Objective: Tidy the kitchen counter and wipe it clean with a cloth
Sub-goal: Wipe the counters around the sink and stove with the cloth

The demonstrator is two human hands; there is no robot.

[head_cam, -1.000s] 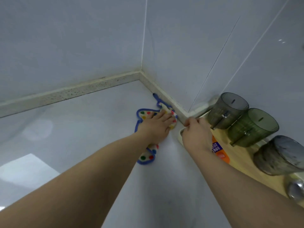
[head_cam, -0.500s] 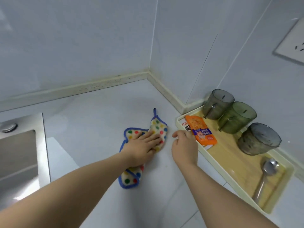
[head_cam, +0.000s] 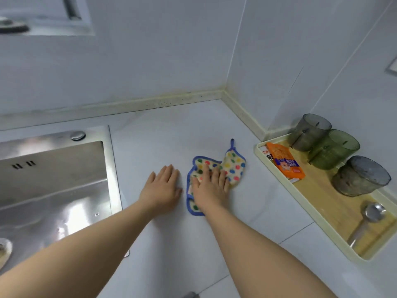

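I have the polka-dot cloth with blue trim and a hanging loop (head_cam: 233,166) lying rumpled on the pale grey tabletop (head_cam: 163,147), roughly midway between the stainless steel sink (head_cam: 53,179) on the left and the cream-rimmed, wood-bottomed tray (head_cam: 322,201) on the right. My right grip (head_cam: 211,186) lies on the cloth's near half with fingers straight and spread, pressing down rather than clamped on anything. My left grip (head_cam: 160,188) rests flat and empty on the bare tabletop just beside the cloth, fingers straight and close together.

The tray already carries the orange snack packet (head_cam: 285,160), three translucent plastic cups on their sides (head_cam: 335,148) and a metal spoon (head_cam: 369,216), so I judge the tidying mostly done and the wiping to be the step in hand.

To do it well I would first flatten the cloth, since the bunched far part touches little of the surface. I would press evenly through the whole palm, not just the fingertips, and work in overlapping strokes from the wall seam towards me, so that no strip gets missed. The speckled seam along the back wall looks grimy and probably deserves a slower pass with a folded edge. Near the tray I would ease off, because a hard sweep could nudge it or catch the loop under its rim. The left grip can steady me, but should lift off any patch about to be wiped.
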